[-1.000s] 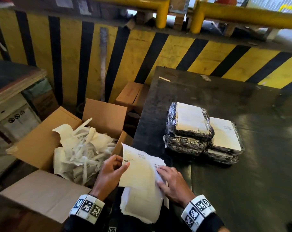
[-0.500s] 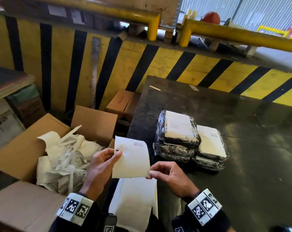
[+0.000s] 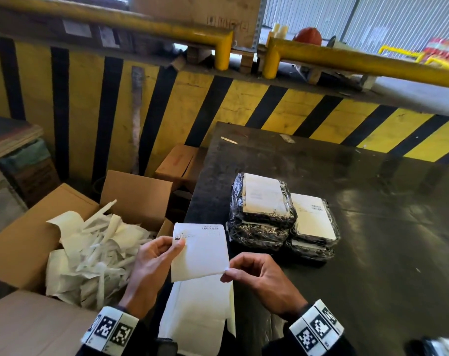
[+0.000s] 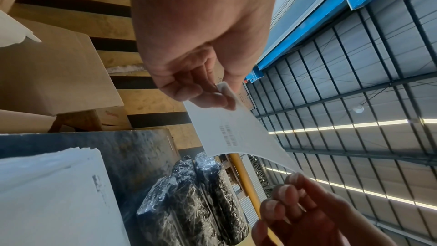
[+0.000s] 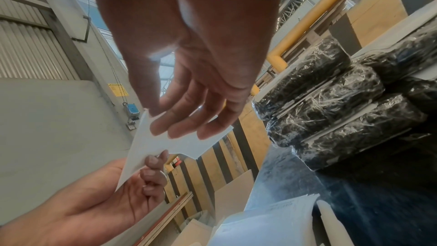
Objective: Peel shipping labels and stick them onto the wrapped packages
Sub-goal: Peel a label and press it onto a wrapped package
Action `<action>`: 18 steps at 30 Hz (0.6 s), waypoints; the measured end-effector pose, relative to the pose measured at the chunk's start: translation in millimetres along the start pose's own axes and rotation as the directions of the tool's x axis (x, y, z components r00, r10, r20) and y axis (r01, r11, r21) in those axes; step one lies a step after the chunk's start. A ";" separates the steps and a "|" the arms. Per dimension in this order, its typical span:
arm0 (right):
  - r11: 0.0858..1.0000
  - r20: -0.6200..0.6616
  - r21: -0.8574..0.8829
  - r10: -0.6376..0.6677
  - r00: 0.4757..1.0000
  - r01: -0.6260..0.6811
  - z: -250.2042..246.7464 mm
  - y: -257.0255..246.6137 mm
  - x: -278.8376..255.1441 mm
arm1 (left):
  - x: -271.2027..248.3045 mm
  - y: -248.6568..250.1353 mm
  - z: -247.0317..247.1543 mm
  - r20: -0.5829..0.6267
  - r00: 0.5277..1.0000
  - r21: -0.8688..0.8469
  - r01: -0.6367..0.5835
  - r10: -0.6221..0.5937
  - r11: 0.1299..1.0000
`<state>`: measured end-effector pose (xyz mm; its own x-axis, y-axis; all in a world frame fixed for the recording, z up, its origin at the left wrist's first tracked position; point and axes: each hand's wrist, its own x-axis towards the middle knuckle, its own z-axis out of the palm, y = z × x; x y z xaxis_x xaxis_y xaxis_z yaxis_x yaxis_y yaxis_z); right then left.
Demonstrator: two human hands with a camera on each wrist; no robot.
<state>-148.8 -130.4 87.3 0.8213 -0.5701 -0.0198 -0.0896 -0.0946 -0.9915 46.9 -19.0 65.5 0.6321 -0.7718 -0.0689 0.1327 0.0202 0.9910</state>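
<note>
Two hands are holding one shipping label (image 3: 201, 249) up over the near edge of the dark bench (image 3: 372, 253): we are pinching its upper left corner with the left hand (image 3: 151, 265) and its lower right corner with the right hand (image 3: 256, 276), so each grip is closing narrowly on paper, thumb against fingertips. Below the sheet the stack of labels (image 3: 200, 317) is lying at the bench edge. Farther along the bench the wrapped packages (image 3: 282, 222) are sitting in two low piles, black film shining, and those on top are already carrying white labels. To our left an open cardboard box (image 3: 20, 240) is filling with crumpled backing strips (image 3: 94, 247).

We are judging the step in hand to be freeing this label from its backing. From the left wrist view a small flap is showing at the pinched corner, possibly the backing starting to part, though the view there is too close to be sure. To do it well we are wanting a slow, low-angled pull from that corner, keeping the sheet taut between both grips so the sticky face is not folding onto itself, and keeping fingertips at the very margins. The bare backing is then going into the box.
</note>
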 end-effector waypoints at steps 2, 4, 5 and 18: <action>1.000 -0.008 0.005 -0.016 1.000 0.016 0.9 0.3 -1.7 | -1.3 -2.3 1.0 0.009 1.000 0.005 0.002 -0.002 1.000; 0.999 -0.019 0.018 -0.031 0.999 0.031 2.3 0.2 -3.4 | -0.2 -6.3 1.3 0.012 1.000 0.066 -0.004 0.003 0.998; 0.999 -0.024 0.022 -0.035 0.999 0.035 3.1 0.1 -4.0 | 0.8 -8.4 1.0 0.006 1.000 0.133 -0.004 0.004 0.991; 0.990 -0.020 -0.085 -0.117 0.993 0.115 19.4 -7.4 9.5 | -28.7 12.2 33.8 0.297 0.887 0.352 -0.445 0.352 0.823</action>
<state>-129.4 -119.3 92.0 0.8145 -0.5715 0.0992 -0.0420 -0.2288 -0.9726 4.6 -18.1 83.5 0.3807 -0.8668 0.3222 -0.4408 0.1362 0.8872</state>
